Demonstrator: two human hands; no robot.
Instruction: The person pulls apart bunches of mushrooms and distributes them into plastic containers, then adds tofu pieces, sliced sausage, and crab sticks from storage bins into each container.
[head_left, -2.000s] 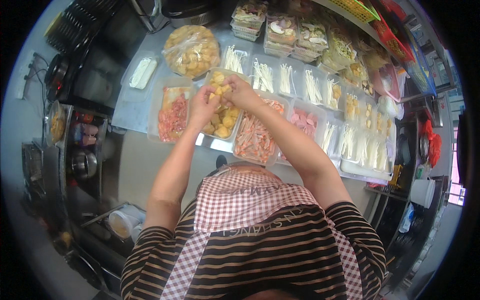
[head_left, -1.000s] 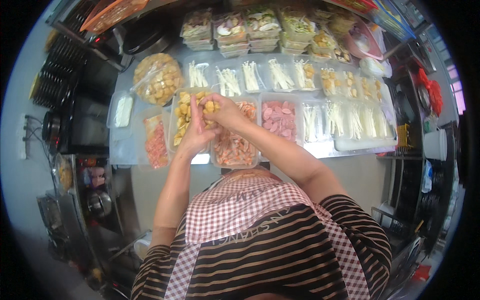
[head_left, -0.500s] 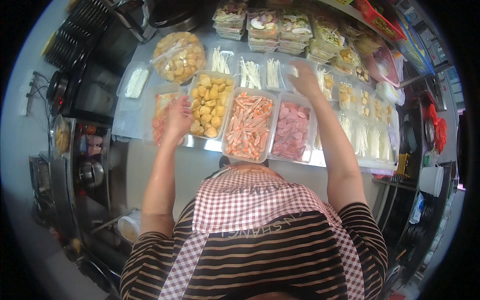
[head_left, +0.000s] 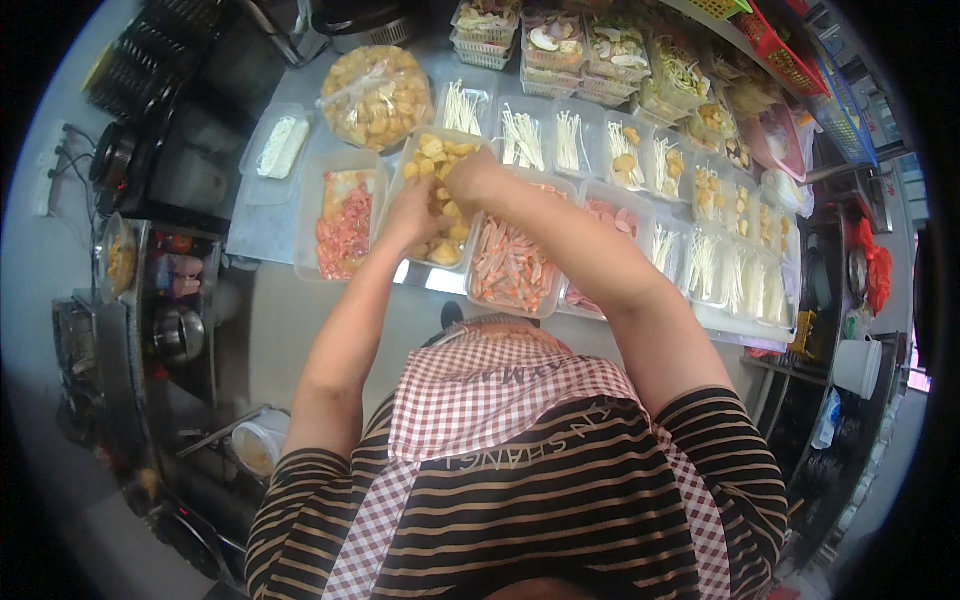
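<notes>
Fingers (head_left: pixel 428 193) back at yellow puffs (head_left: pixel 442 252)

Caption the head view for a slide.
Left hand and right hand at a tub of golden puffs, between pink meat and orange sticks.

A: What lies beneath the left hand (head_left: pixel 412 212) and right hand (head_left: pixel 475 180)?

B: A translucent, rectangular plastic tub (head_left: pixel 397 180), uncovered and lying flat, its long sides stretching from the near side of the hands to beyond them.

A: And inside it?

B: Golden-brown puffs (head_left: pixel 437 149), rounded and slightly blocky, heaped loosely. Some show beyond the hands, others between them and on their near side. Whether either hand grips a puff is hidden.
</notes>
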